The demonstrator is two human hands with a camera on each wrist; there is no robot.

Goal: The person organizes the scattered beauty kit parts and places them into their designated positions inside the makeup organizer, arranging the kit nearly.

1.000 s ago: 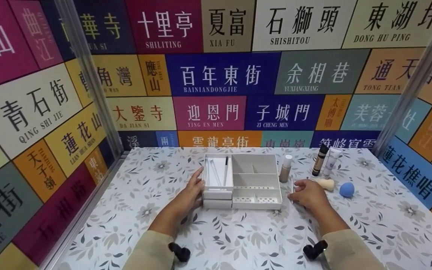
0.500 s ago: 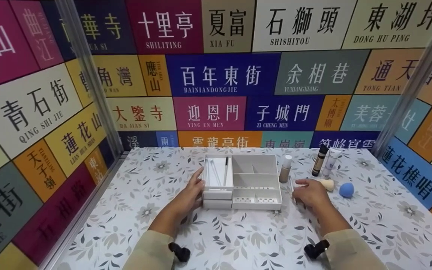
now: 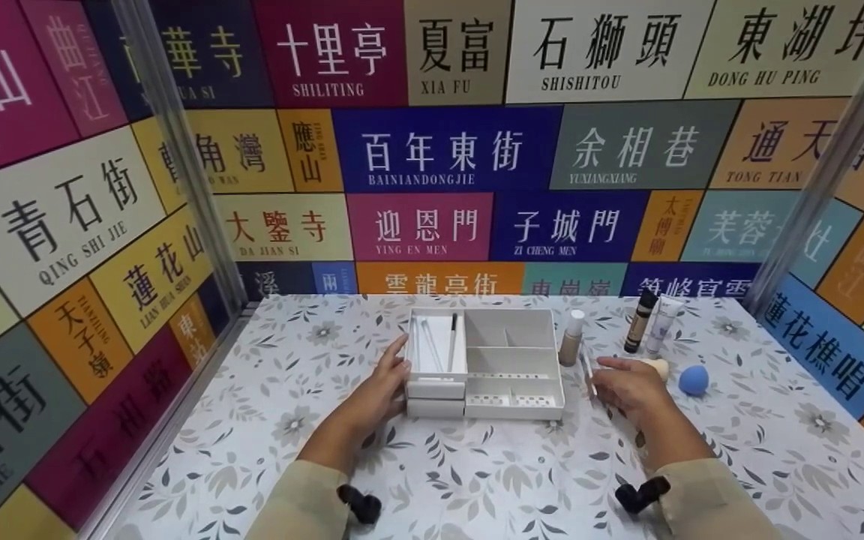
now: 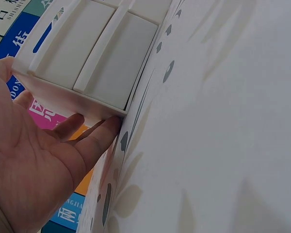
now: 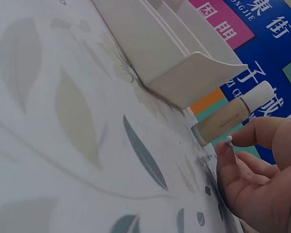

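Observation:
A white divided organizer box (image 3: 511, 339) stands on the table. My left hand (image 3: 379, 390) lies along its left side; in the left wrist view, fingertips touch the side wall by two drawer fronts (image 4: 119, 58). My right hand (image 3: 631, 390), right of the box, pinches a thin pale stick (image 3: 589, 373) between thumb and forefinger. Only its small white end (image 5: 229, 140) shows in the right wrist view, so its kind is unclear. Just beyond stands a beige bottle with a white cap (image 3: 571, 339). Thin sticks and a dark-tipped one (image 3: 452, 334) lie in the box's left tray.
Behind my right hand stand a black-capped tube (image 3: 639, 324) and a pale tube (image 3: 661, 328). A blue makeup sponge (image 3: 693, 380) sits to the right. A cream-coloured piece (image 3: 658, 367) is partly hidden by the hand. Printed walls enclose the floral-covered table (image 3: 507, 480).
My right hand has shifted slightly right, away from the box, and the thin stick in its fingers now leans more visibly. My left hand and the box stay put.

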